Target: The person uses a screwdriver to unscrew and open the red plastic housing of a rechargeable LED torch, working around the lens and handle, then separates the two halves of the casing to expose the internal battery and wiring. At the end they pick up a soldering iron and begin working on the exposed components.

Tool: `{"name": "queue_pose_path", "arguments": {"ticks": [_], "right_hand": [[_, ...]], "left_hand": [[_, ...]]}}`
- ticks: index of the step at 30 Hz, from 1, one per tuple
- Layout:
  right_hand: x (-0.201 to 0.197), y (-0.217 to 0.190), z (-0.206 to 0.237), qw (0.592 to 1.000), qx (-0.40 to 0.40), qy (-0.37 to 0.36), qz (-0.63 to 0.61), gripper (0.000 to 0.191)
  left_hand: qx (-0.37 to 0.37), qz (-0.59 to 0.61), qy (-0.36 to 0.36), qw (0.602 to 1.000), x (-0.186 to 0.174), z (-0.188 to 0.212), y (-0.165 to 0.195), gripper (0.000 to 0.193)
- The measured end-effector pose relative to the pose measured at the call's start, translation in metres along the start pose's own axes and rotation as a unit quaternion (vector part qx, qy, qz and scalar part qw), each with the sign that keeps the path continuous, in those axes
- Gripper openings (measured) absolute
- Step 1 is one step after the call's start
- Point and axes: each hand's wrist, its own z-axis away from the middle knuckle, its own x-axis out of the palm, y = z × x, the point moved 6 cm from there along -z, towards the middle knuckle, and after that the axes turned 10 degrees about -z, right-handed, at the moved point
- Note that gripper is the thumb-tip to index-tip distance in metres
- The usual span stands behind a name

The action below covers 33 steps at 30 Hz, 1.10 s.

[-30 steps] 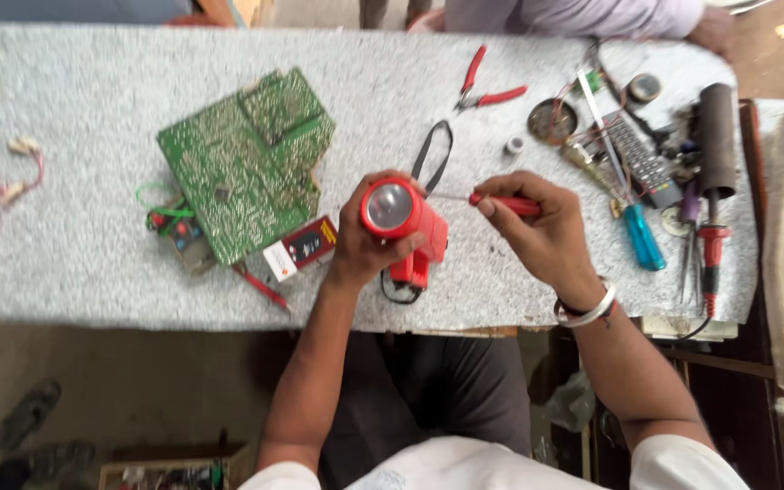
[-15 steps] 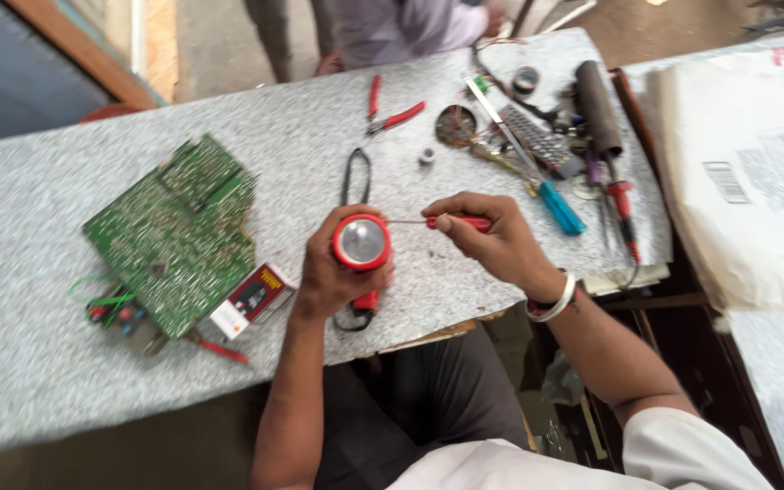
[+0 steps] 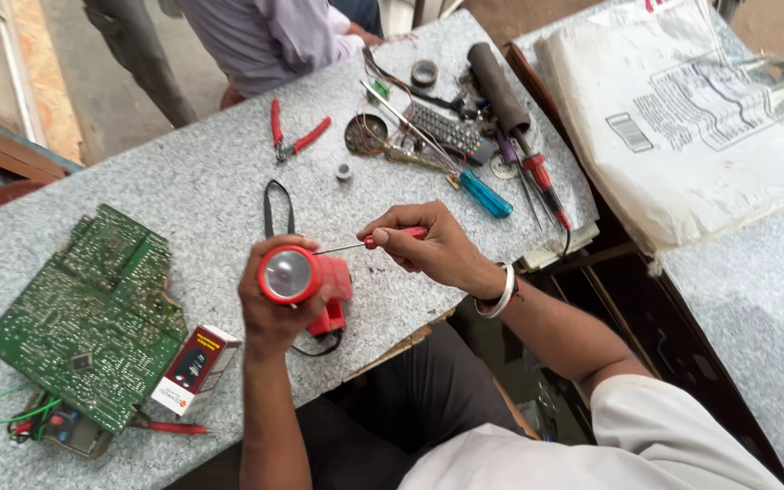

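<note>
While the view looks down from above on a grey speckled table [image 3: 183, 209], two bare hands meet near centre frame. Left hand [image 3: 269, 313], centre-left, is curled nearly closed round one red torch [image 3: 301, 277], fingers wrapped behind the round lens end, which faces up at the camera. The torch body is just above the table's near edge; a black strap [image 3: 276, 204] loops away toward the top of frame. Right hand [image 3: 433, 245], just right of centre, is closed in a pinch on one small red-handled screwdriver [image 3: 383, 240], thumb and fingers tight on the handle. Its thin shaft runs left, tip at the torch's side; actual contact can't be made out, prob. touching. One silver bangle [image 3: 504, 292] sits on that wrist.

Elsewhere, counted: 1 green circuit board [image 3: 93, 313] at lower left, w/ 1 small red and white box [image 3: 194, 367] at its right edge and a tangle of green and red wires [image 3: 20, 417] at the bottom-left corner. 1 pair of red-handled pliers [image 3: 294, 136] at upper centre. 1 blue-handled screwdriver [image 3: 483, 192] right of centre, in a tool clutter at upper right incl. 1 dark cylinder [image 3: 498, 86] and 1 roll of tape [image 3: 425, 73]. 1 white plastic bag [image 3: 682, 118] fills the upper right. A second person in a lilac shirt [image 3: 265, 36] sits at top centre.
</note>
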Motion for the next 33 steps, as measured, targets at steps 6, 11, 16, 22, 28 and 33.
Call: {"name": "queue_pose_path", "arguments": {"ticks": [6,11,16,22,28,33], "right_hand": [[0.001,0.013,-0.009,1.0,0.01,0.024,0.003,0.025],[0.024,0.016,-0.008,0.999,-0.023,-0.01,0.048,0.021],[0.048,0.012,-0.009,0.996,-0.044,-0.02,0.076,0.021],[0.056,0.009,-0.009,0.995,-0.042,-0.02,0.087,0.022],[0.051,-0.002,-0.009,0.992,-0.03,0.0,0.119,0.021],[0.05,-0.01,-0.011,0.989,-0.028,0.012,0.142,0.02]], "left_hand": [[0.04,0.015,-0.037,0.998,-0.011,-0.007,-0.01,0.064],[0.049,0.001,-0.045,0.998,-0.038,-0.001,-0.03,0.065],[0.078,0.091,-0.03,0.992,-0.05,0.009,-0.034,0.062],[0.056,0.106,-0.026,0.992,-0.052,0.018,-0.038,0.06],[0.097,0.03,-0.026,0.994,-0.049,0.013,-0.026,0.064],[0.059,0.054,-0.035,0.996,-0.042,0.016,-0.012,0.058]]}}
